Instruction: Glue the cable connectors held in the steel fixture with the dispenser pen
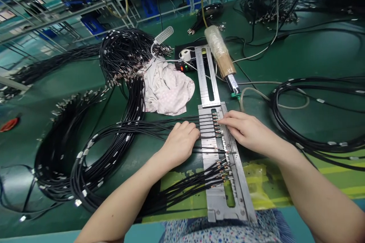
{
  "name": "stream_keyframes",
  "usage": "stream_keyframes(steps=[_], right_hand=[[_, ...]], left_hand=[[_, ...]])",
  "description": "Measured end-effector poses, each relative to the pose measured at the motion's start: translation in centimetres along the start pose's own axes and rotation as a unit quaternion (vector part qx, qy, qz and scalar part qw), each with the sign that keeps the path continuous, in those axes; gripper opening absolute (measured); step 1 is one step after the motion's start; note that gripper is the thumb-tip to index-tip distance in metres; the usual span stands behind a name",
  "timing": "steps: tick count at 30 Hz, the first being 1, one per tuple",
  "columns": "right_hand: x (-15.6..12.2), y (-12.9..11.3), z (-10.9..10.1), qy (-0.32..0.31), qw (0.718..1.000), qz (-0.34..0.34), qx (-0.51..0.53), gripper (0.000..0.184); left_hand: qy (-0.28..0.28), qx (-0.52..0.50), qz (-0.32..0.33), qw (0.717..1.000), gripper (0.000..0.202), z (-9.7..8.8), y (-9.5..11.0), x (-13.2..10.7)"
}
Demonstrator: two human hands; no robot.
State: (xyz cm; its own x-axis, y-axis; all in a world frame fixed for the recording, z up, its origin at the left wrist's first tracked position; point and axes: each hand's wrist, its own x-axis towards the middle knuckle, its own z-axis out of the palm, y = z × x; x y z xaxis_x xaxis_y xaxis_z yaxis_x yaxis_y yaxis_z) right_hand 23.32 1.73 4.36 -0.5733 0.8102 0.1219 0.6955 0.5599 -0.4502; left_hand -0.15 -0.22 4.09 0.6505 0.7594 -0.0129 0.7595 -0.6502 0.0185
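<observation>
A long slotted metal fixture (213,199) lies on the bench in front of me. Several thin black cables (159,124) run from the left into its upper slots, side by side, with their metal-tipped ends over the opening. My left hand (180,145) is closed on a black cable at the fixture's left edge; its fingertips are partly hidden. Across the fixture, my right hand (248,131) pinches a small cable end with thumb and forefinger. Nearer to me, a loose bunch of black cables (189,186) rests with its connector ends on the fixture's lower part.
A crumpled cloth (168,89) lies behind my left hand, beside a black control box (182,66) and a small lamp (164,35). A wrapped glue syringe (221,53) leans at the fixture's far end. Coiled cables (114,174) fill the left; another coil (278,117) lies right.
</observation>
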Motion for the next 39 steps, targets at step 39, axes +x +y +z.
stream_keyframes(steps=[39], right_hand=[[-0.1, -2.3, 2.9, -0.026, 0.982, -0.066, -0.173, 0.026]], left_hand=[[0.074, 0.115, 0.066, 0.988, 0.022, 1.8, 1.1, -1.7]])
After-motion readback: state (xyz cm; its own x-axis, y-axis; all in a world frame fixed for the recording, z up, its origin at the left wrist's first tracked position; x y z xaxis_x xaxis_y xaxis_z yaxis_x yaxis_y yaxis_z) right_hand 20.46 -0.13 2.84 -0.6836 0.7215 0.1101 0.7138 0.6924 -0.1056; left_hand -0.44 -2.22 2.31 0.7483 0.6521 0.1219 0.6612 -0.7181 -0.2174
